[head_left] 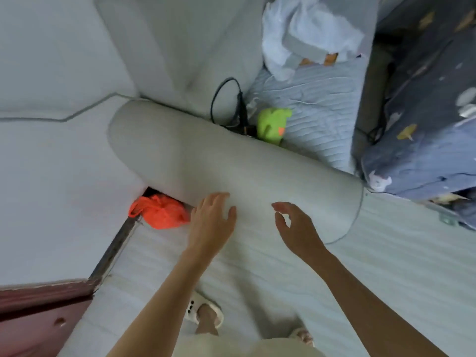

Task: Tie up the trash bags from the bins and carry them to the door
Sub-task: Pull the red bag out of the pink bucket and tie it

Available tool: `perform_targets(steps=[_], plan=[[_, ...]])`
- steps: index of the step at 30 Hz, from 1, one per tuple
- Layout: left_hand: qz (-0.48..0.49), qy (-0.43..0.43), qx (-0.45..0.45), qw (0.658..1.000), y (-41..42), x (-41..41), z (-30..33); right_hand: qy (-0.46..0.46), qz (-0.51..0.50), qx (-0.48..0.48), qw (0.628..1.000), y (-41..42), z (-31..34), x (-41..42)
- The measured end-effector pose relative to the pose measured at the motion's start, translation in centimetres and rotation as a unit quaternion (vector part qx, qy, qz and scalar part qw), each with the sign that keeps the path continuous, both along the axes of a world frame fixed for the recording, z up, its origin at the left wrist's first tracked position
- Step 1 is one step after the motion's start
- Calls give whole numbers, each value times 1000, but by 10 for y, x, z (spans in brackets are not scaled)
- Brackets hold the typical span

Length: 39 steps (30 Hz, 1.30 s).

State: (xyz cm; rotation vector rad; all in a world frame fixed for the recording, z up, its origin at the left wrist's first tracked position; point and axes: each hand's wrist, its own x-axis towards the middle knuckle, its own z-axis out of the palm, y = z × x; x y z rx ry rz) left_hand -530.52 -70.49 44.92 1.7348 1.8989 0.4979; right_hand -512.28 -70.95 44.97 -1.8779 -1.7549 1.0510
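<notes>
A crumpled bright orange plastic trash bag (161,212) sits on the floor in the dark gap beneath the end of a long, rounded grey padded sofa arm (231,171), beside a metal door threshold strip (113,249). Its gathered top points left toward the white wall.

Just right of the bag, the left hand (211,222) is open with fingers spread, palm down over the lower edge of the sofa arm; whether it touches the bag cannot be told. The right hand (296,228) is also open and holds nothing, fingers loosely curled, near the sofa arm's front.

Below, two feet in white slippers (206,311) stand on the pale floor (386,266). A reddish-brown door (38,313) fills the lower-left corner. Beyond the sofa arm lie a black cable (226,99), a lime-green toy (273,122), a quilted blue-grey cover (322,104) and crumpled white cloth (296,29).
</notes>
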Motion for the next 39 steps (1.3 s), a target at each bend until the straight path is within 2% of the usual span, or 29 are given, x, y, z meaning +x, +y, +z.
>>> perform_targets(steps=[4, 5, 8, 14, 17, 20, 23, 26, 30, 34, 39], plan=[[-176, -22, -12, 984, -44, 176, 34, -25, -148, -5, 989, -102, 38, 170], [-194, -20, -12, 981, -52, 199, 36, -25, -167, -12, 986, -117, 39, 193], [-305, -18, -17, 952, -107, 344, 45, -42, -286, -23, 957, -208, 53, 322], [-440, 11, -24, 898, -172, 528, 55, -74, -396, -61, 913, -317, 62, 477], [-514, 49, -9, 856, -192, 634, 64, -80, -453, -64, 886, -357, 62, 555], [-579, 70, 21, 812, -201, 741, 66, -94, -489, -68, 864, -382, 61, 633], [-614, 77, 35, 784, -208, 859, 60, -122, -512, -90, 846, -396, 58, 730], [-642, 60, 28, 764, -207, 982, 63, -132, -544, -109, 822, -395, 65, 840], [-668, 59, 38, 741, -200, 1112, 84, -159, -556, -120, 807, -386, 93, 958], [-681, 39, 56, 729, -191, 1242, 105, -162, -590, -107, 784, -382, 114, 1077], [-704, 45, 70, 705, -169, 1417, 106, -159, -623, -98, 759, -369, 104, 1250]])
